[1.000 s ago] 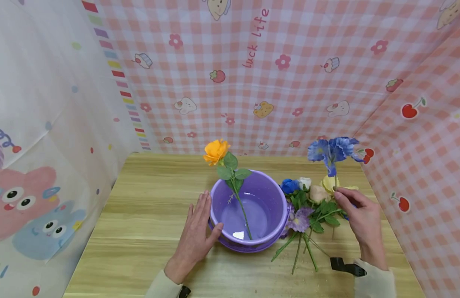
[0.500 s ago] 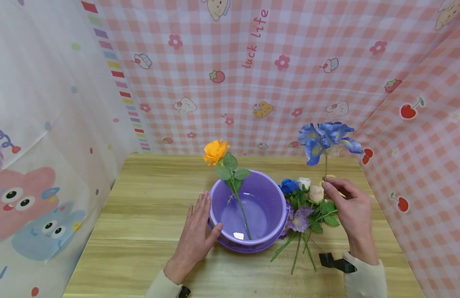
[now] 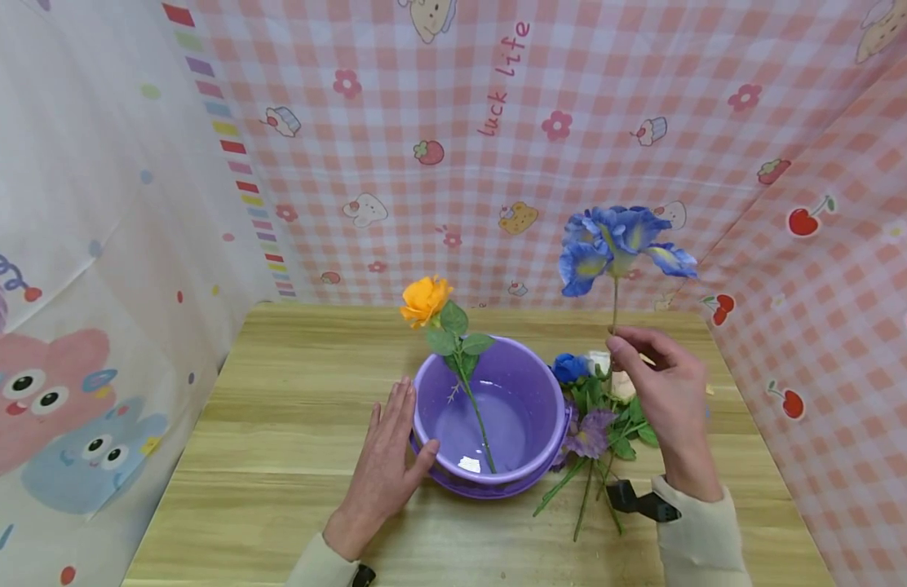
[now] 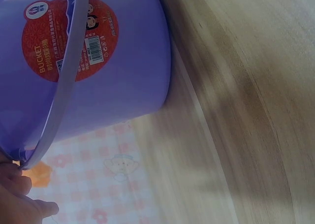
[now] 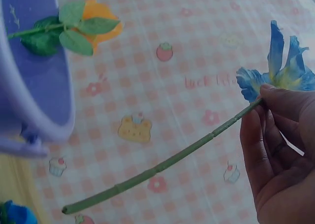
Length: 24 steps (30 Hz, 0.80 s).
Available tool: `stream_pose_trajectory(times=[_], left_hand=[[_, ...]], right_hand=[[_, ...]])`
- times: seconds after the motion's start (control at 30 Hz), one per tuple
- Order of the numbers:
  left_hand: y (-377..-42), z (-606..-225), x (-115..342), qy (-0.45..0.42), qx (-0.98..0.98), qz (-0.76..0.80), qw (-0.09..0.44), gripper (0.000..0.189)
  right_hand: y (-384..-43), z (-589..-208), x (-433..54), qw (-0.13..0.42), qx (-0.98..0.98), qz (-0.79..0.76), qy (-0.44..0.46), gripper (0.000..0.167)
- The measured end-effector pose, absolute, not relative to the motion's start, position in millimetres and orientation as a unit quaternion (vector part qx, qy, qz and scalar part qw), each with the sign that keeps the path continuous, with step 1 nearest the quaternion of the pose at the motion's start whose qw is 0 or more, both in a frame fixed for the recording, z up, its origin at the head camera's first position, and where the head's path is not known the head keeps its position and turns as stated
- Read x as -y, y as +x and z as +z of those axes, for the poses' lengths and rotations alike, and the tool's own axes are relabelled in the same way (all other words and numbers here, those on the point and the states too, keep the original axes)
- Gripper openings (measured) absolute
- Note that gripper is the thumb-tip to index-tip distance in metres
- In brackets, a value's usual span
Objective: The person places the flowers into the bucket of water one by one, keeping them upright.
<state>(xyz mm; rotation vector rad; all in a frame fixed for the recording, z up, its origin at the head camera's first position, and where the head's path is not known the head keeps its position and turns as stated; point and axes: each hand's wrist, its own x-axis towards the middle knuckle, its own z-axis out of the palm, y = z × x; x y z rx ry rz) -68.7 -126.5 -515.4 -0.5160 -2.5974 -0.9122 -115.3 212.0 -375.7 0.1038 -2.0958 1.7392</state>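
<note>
A purple bucket (image 3: 497,473) stands mid-table with an orange rose (image 3: 426,298) leaning in it. My left hand (image 3: 386,456) rests flat against the bucket's left wall, fingers straight. My right hand (image 3: 662,391) pinches the stem of a blue iris (image 3: 617,243) and holds it upright above the table, right of the bucket. In the right wrist view the iris (image 5: 280,74) sits at my fingertips (image 5: 268,93) with its green stem (image 5: 162,167) free in the air, and the bucket (image 5: 29,86) is at the left. The left wrist view shows the bucket's labelled wall (image 4: 98,71) and its handle (image 4: 59,101).
A pile of artificial flowers (image 3: 596,408), blue, white, cream and purple, lies on the wooden table (image 3: 277,408) just right of the bucket, stems toward me. Patterned cloth walls (image 3: 497,147) close in the back and both sides.
My right hand has lifted the blue iris up from the pile and moved it left, toward the bucket. The left hand and the bucket have stayed still.
</note>
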Motion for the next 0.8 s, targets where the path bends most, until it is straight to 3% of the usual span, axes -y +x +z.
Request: stream_pose_trajectory(times=[0.47,0.8], left_hand=[[-68.8,-516.1,126.7,-0.18,0.915,-0.318,0.168,0.078],[-68.4,-515.5,126.6,-0.18,0.916,-0.318,0.166,0.079]], right_hand=[[-127.0,-369.5,-178.9,0.213,0.73,0.644,0.083,0.014],[-139.7,-380.6,-159.0,0.177,0.755,0.626,0.082,0.019]])
